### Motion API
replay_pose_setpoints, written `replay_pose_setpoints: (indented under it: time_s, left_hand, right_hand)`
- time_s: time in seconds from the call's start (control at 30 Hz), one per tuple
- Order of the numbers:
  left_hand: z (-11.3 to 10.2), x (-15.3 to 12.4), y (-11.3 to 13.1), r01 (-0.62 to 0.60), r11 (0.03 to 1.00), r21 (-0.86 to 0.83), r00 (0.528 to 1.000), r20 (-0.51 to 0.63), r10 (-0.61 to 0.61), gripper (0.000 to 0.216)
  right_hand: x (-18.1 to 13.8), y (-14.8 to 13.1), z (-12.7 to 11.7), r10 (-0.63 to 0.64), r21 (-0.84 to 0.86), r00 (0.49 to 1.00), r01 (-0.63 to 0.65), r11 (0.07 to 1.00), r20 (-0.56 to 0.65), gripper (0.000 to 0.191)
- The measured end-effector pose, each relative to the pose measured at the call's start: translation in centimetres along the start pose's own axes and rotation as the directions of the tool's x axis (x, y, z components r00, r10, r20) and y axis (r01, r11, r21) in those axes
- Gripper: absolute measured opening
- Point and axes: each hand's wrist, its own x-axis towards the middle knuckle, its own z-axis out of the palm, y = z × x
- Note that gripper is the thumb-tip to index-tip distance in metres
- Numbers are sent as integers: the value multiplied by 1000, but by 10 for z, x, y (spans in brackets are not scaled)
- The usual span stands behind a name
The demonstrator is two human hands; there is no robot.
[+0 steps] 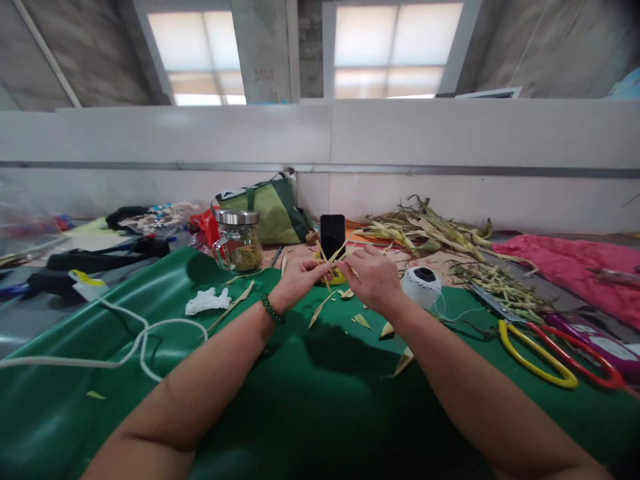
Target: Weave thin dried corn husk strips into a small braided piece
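Both hands meet above the green mat (300, 413), in front of an upright black phone (333, 232). My left hand (299, 277) wears a dark green bead bracelet (271, 311) and pinches narrow strips of dried corn husk (341, 251) between thumb and fingertips. From the other side, my right hand (371, 277) pinches the same crossing strips. Their ends stick out above and below the fingers; how they join is hidden. Behind the hands, a yellow object (337, 277) is partly covered. Loose husk scraps (361, 321) lie below.
A white thread spool (421, 288) and large scissors (540, 347) lie to the right, by a husk pile (430, 230). Leftward are a glass jar (239, 250), crumpled white tissue (207, 301) and a white cable (135, 347). A green bag (270, 217) stands behind.
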Motion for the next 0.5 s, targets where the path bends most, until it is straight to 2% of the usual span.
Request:
replay_pose_setpoints:
  time_s: [0.1,0.17,0.23,0.3,0.37,0.4,0.43,0.5]
  left_hand:
    - [1,0,-1,-32,999,33,999,11,32,33]
    - [2,1,-2,-63,996,68,998,31,61,33]
    - [2,1,-2,-90,989,113,996,35,87,33]
    - [1,1,-2,-107,982,158,994,28,103,33]
    - [2,0,-1,-117,977,179,993,25,114,34]
    - [2,0,-1,-126,976,179,992,32,122,33]
    - [2,-1,1,-137,975,174,990,45,131,33]
    - [3,-3,3,-156,975,160,986,90,143,30]
  right_hand:
    - [-1,6,6,111,57,994,-110,992,-22,38]
    - [-1,7,2,150,74,978,-141,987,-145,35]
    - [-1,6,-5,119,65,951,-105,992,-284,34]
    - [0,5,-11,48,56,947,-32,998,-319,32]
    - [1,4,-10,25,76,975,-8,997,-220,33]
    - [1,5,-7,56,102,989,-42,994,-139,36]
    - [1,6,-2,112,148,992,-104,983,-51,40]
    - [2,11,10,243,329,961,-274,904,132,47]
